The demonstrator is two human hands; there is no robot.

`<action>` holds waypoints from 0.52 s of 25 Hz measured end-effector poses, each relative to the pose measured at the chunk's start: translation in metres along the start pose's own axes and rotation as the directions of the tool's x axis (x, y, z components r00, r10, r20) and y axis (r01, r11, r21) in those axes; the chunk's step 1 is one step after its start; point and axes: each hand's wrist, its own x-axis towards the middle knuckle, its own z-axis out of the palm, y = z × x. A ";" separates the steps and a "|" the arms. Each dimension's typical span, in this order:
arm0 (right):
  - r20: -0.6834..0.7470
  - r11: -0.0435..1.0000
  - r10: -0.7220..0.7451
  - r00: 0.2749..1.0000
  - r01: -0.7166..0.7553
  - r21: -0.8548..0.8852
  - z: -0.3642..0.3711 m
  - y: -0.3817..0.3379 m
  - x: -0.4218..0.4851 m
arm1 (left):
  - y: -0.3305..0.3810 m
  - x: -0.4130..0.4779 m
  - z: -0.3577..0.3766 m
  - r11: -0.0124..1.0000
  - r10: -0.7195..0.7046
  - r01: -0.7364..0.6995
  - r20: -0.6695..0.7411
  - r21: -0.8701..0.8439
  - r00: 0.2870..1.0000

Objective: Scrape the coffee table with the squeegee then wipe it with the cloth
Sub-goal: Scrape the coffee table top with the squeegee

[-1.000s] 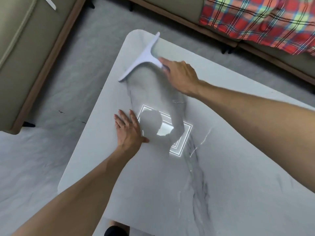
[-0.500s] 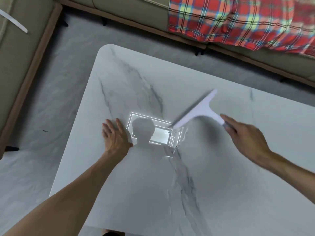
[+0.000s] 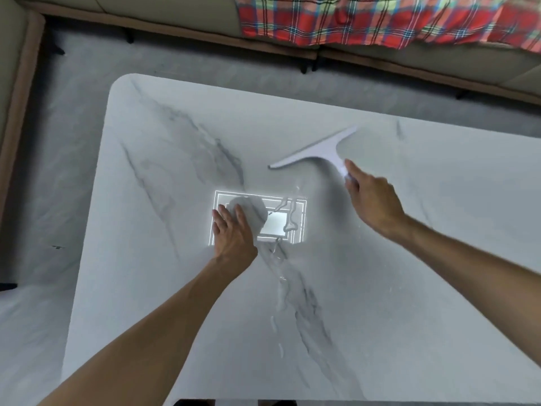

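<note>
Two grips are on the table (image 3: 439,259). The right grip (image 3: 373,200) holds the squeegee (image 3: 314,153) by the end of its handle, with the forefinger laid along it. The left grip (image 3: 232,232) lies flat with its fingers straight, pressing the top near the middle and holding nothing.

The squeegee sits over the far right part of the table, its blade slanting from near the centre toward the far edge. I cannot tell whether the whole blade edge meets the surface. Water streaks (image 3: 279,300) run from beside a light's glare (image 3: 275,222) toward the near edge. No cloth is in view.

Scraping looks to be the step in hand, and it seems only partly done, since water remains.

- **Blade:** Set its full length down before pulling, or one end will likely skip and leave a line.
- **Handle:** Keep it low and the pressure even. A hold this far back may let the blade chatter, so a fuller grasp would probably steady it.
- **Stroke:** Pull in one straight pass toward an edge, overlapping the neighbouring lane, so the water leaves the table rather than spreading.
- **Left grip:** It lies close to the streaks and should shift aside before a pass comes through there.
</note>
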 end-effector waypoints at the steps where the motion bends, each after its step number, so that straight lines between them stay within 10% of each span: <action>1: 0.022 1.000 0.004 1.000 -0.004 0.011 0.001 0.012 -0.025 | 0.001 0.001 -0.002 1.000 0.000 0.000 0.014 0.003 1.000; 7: 0.140 0.988 0.141 0.980 -0.148 0.047 -0.031 0.044 -0.103 | 0.000 -0.001 -0.013 0.998 0.024 -0.027 0.068 0.049 0.997; 13: 0.053 0.930 0.321 0.945 -0.326 0.170 -0.059 0.019 0.048 | -0.001 0.001 -0.017 0.990 0.036 -0.050 0.104 0.135 0.994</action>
